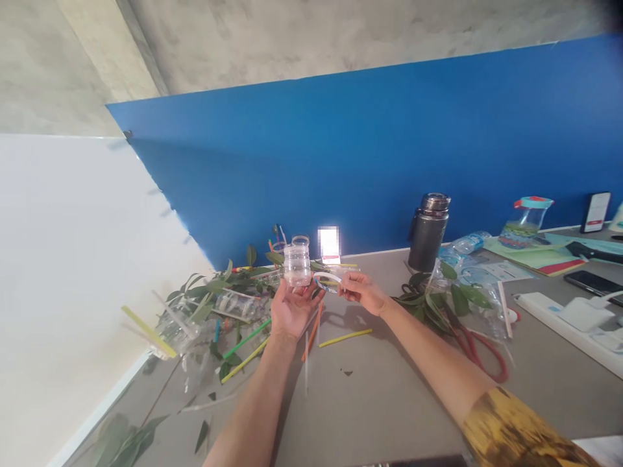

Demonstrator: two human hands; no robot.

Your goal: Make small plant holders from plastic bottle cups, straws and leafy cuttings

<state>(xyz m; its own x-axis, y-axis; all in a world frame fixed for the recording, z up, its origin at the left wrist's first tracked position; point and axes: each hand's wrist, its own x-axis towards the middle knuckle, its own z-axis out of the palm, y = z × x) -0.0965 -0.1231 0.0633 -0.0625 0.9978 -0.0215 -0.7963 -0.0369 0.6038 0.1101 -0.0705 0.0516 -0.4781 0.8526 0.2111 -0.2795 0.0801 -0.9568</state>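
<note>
My left hand is raised palm up above the grey table, and a small clear plastic jar rests upright on its fingertips. My right hand pinches one end of a curved clear plastic strip that arcs toward the jar. Both hands are close together over the table's far middle. Coloured straws lie on the table just below them.
Leafy branches and cut clear bottles lie at the left. A dark metal flask, more leaves and red-handled scissors sit to the right. A white power strip, a phone and a jug lie far right. A blue wall stands behind.
</note>
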